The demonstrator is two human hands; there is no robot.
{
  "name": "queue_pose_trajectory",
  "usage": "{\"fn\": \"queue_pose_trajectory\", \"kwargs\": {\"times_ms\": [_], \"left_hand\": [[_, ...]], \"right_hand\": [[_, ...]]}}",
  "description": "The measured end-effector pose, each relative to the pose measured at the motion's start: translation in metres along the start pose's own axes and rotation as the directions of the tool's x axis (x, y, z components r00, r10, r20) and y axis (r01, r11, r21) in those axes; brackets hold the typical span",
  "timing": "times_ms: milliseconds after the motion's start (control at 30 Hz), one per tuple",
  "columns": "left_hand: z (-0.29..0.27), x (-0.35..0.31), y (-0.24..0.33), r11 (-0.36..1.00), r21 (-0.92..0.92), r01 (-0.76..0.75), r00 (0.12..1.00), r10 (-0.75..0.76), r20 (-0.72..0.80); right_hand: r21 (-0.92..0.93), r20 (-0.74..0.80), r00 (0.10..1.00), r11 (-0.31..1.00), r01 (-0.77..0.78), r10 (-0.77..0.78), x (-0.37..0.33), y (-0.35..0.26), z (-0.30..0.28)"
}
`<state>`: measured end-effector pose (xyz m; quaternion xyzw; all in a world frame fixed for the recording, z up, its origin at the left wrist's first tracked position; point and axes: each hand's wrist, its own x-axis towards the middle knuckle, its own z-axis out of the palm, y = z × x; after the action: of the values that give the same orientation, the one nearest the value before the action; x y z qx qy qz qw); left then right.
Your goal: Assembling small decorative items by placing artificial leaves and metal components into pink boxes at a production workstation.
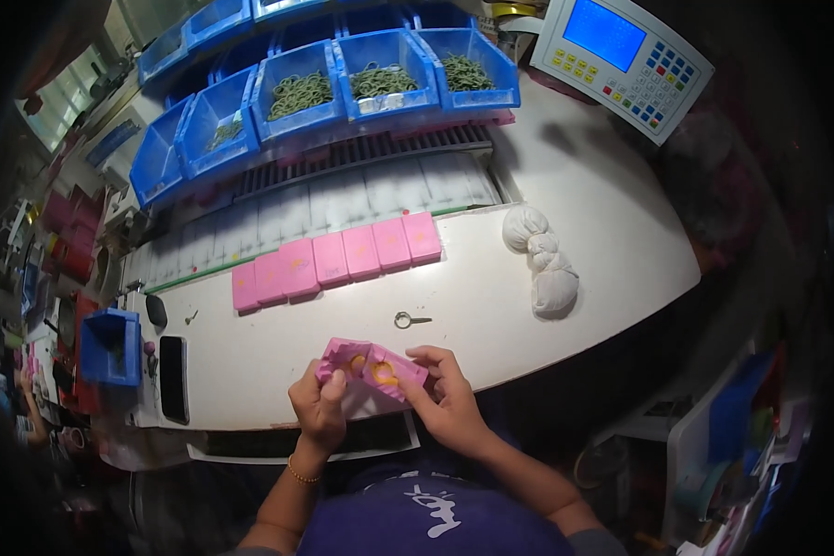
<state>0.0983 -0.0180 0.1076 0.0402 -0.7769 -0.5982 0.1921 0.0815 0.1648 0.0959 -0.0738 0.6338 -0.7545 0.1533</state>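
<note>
Close to the table's front edge I hold a crumpled pink paper packet (386,360) between both hands. Two yellow ring shapes show on it; whether they are loose rings or print I cannot tell. My left hand (321,404) pinches its left end, the thumb on top. At its right end, the thumb and fingers of my right hand (449,400) close on the paper. Beyond the packet lies a small greenish ring-shaped piece with a stem (404,321). Farther back, several flat pink packets (332,257) stand side by side in a slanting row.
Blue bins (298,90) with green ring-like pieces stand at the back. A scale with a blue screen (612,65) is at the far right. A knotted white cloth bundle (545,259) lies on the right, a phone (173,380) and a small blue bin (112,347) on the left.
</note>
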Motion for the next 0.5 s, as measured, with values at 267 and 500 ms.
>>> {"fn": "queue_pose_trajectory", "kwargs": {"times_ms": [267, 500], "left_hand": [[0.021, 0.013, 0.017, 0.432, -0.802, 0.414, 0.898, -0.341, 0.279], [0.023, 0.029, 0.013, 0.43, -0.601, 0.674, 0.727, -0.534, 0.433]], "right_hand": [[0.19, 0.158, 0.984, 0.98, 0.05, -0.081, -0.016, -0.003, 0.034], [-0.935, 0.051, 0.728, 0.225, 0.276, -0.683, 0.069, -0.059, -0.108]]}}
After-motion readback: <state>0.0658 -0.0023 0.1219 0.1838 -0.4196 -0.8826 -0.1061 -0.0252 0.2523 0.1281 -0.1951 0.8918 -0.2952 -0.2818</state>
